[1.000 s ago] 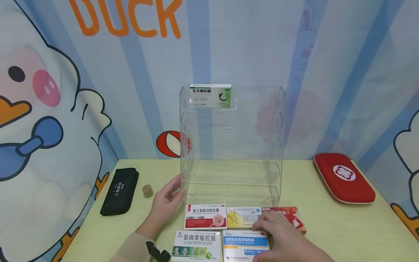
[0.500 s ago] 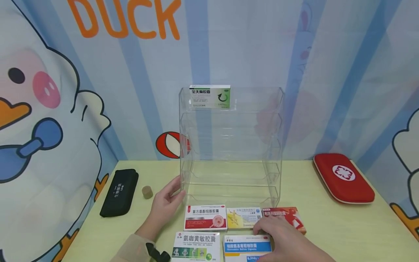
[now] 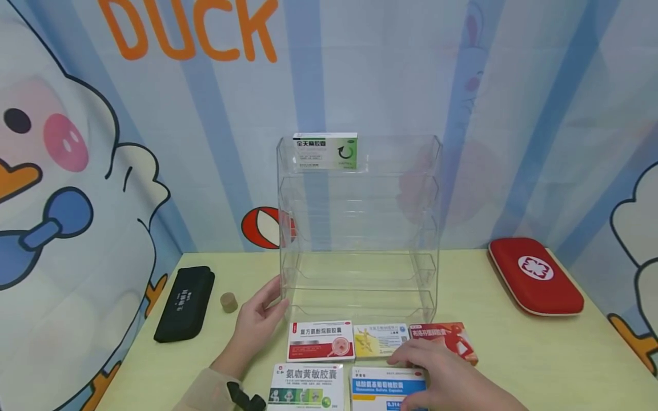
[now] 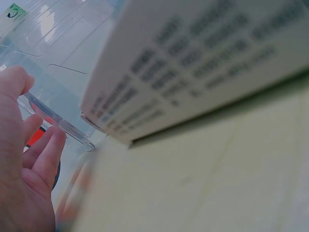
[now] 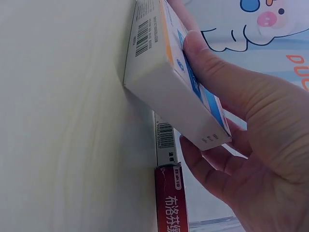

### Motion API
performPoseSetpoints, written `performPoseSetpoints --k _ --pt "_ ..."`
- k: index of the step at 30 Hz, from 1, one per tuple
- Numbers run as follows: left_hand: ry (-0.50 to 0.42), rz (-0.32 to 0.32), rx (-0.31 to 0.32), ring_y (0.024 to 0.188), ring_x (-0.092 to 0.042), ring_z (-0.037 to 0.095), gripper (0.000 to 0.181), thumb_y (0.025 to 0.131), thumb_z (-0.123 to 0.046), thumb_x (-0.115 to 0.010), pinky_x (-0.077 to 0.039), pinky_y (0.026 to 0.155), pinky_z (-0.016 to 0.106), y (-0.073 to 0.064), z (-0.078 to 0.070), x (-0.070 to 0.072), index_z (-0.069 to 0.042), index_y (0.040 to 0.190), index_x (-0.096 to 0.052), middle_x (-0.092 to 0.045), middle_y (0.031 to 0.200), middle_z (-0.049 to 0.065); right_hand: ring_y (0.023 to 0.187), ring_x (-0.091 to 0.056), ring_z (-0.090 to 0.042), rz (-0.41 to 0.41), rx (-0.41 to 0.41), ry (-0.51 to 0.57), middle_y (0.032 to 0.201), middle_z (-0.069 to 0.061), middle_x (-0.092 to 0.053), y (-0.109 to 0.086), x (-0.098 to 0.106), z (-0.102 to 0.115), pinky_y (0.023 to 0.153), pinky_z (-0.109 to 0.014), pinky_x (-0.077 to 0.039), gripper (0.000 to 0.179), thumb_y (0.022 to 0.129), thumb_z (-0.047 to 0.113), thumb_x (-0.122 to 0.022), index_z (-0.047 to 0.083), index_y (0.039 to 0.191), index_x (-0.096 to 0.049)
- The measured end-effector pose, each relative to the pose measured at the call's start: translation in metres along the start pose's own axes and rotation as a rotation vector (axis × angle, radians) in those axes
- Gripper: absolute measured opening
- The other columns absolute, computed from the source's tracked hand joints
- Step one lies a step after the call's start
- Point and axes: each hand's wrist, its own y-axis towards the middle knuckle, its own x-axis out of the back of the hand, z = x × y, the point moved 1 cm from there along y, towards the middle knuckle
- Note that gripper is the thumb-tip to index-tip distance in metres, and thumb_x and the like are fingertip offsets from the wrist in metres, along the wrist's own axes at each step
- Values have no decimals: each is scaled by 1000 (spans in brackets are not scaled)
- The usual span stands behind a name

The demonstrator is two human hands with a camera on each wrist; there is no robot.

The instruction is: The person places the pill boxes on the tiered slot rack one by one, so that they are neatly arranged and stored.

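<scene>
In the head view my left hand [image 3: 254, 325] grips the lower left side of a clear tiered display rack [image 3: 360, 271], thumb toward its front. My right hand [image 3: 444, 374] holds a white medicine box with blue bands [image 3: 382, 389] at its right end. The right wrist view shows the thumb on the printed face of this box [image 5: 169, 92], which sits at an angle, with fingers at its far edge. To its left lies a white and green medicine box [image 3: 307, 388]. Behind are a red and white box [image 3: 321, 341], a yellow and white box [image 3: 380, 341] and a red box [image 3: 447, 339].
A green and white medicine box [image 3: 325, 151] stands in the rack's top tier, at the left. A black zip case [image 3: 185, 304] and a small brown cylinder [image 3: 228, 302] lie left of the rack. A red case with a white emblem [image 3: 536, 277] lies at the right.
The right hand has drawn the blue-banded box slightly toward me, widening the gap to the row behind. The left hand keeps its hold on the rack. The head view has shifted slightly.
</scene>
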Motion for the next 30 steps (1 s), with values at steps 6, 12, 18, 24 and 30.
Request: performPoseSetpoints --k 6,12,18,24,30 --pt "-3 -5 4 149 -60 42 61 106 -5 -71 -57 108 15 0 1 1 -13 164 -52 -56 166 20 125 -63 -21 14 22 53 137 16 -71 2 -1 0 97 -39 -70 57 80 55 -94 47 134 -75" --pt "-11 -10 1 148 -59 45 61 106 -3 -70 -57 108 16 -1 2 2 -11 164 -52 -56 165 23 122 -68 -12 32 50 87 135 21 -74 2 1 1 95 -31 -70 54 85 53 -91 45 137 -75" --pt "-4 -12 21 146 -63 40 61 106 -5 -71 -58 108 17 0 1 3 -13 164 -53 -58 165 17 114 -69 -4 0 102 74 129 22 -75 -2 9 4 100 -31 -68 39 94 49 -85 45 132 -77" --pt "6 -21 29 146 -63 38 61 106 -5 -71 -58 108 17 0 2 3 -15 164 -53 -58 165 15 115 -68 -5 -95 197 -5 129 17 -76 -5 20 11 97 -22 -66 32 97 45 -82 42 129 -78" --pt "-8 -15 0 148 -61 41 61 106 -5 -71 -58 109 17 0 2 2 -12 163 -53 -58 164 18 107 -75 -7 -421 409 -226 119 10 -82 -7 37 24 85 -23 -68 33 88 27 -93 28 120 -83"
